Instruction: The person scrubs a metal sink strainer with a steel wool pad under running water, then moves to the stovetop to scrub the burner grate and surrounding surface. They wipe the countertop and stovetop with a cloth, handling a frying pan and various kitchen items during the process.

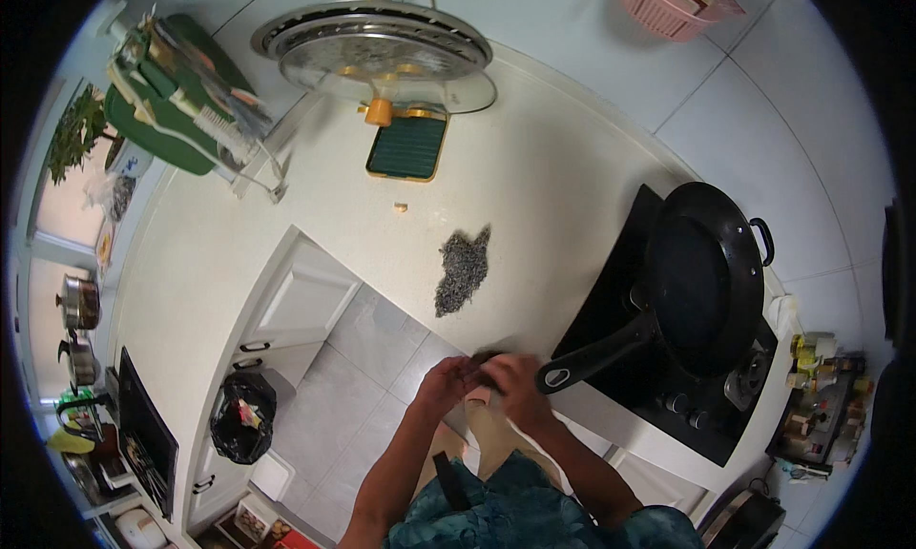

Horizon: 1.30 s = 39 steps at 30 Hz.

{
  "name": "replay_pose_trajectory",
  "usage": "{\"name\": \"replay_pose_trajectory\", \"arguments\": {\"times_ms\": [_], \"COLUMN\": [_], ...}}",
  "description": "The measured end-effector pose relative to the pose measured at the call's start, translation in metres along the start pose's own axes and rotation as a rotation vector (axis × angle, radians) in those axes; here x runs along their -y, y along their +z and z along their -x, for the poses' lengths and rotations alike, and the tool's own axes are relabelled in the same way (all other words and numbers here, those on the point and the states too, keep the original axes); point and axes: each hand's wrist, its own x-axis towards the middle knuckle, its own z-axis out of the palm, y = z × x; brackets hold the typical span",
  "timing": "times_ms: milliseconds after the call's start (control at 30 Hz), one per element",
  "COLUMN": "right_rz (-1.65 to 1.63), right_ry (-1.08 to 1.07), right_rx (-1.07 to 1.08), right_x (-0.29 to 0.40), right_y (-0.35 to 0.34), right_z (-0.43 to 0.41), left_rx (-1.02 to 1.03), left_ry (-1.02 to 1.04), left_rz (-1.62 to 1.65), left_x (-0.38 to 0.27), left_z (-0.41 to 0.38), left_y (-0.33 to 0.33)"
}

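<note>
My left hand (444,386) and my right hand (512,381) are close together at the counter's front edge. Between them is a small dark item (488,357), blurred and partly covered by the fingers, so its kind cannot be told. The fingers of my right hand are blurred over it. On the white countertop (533,263), just beyond my hands, lies a flat grey mesh-like scouring pad or cloth (463,270). A small pale piece (401,207) lies farther back, in front of the dark green tray of a lid rack (406,147).
At the right, a black frying pan (690,284) sits on the black hob (608,349), its handle pointing towards my right hand. Metal and glass lids (379,48) stand in the rack. A lined bin (245,416) hangs by the left cabinets; a sink (147,434) is at far left.
</note>
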Motion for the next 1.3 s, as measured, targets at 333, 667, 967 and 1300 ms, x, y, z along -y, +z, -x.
{"name": "replay_pose_trajectory", "arguments": {"times_ms": [333, 667, 967, 1300], "right_rz": [0.028, -0.591, -0.686, -0.894], "right_ry": [0.057, 0.348, 0.408, 0.720], "right_rx": [0.023, 0.050, 0.234, 0.188], "right_x": [0.026, 0.143, 0.254, 0.285], "right_y": [0.045, 0.135, 0.217, 0.216], "right_z": [-0.002, -0.037, -0.061, -0.067], "left_rx": [-0.157, -1.146, -1.489, -1.593], "left_ry": [-0.010, 1.196, 0.890, 1.197], "left_rz": [-0.121, -1.057, -1.736, -1.731], "left_x": [0.010, -0.133, -0.208, -0.237], "left_z": [0.013, 0.396, 0.462, 0.452], "left_y": [-0.013, 0.109, -0.179, -0.246]}}
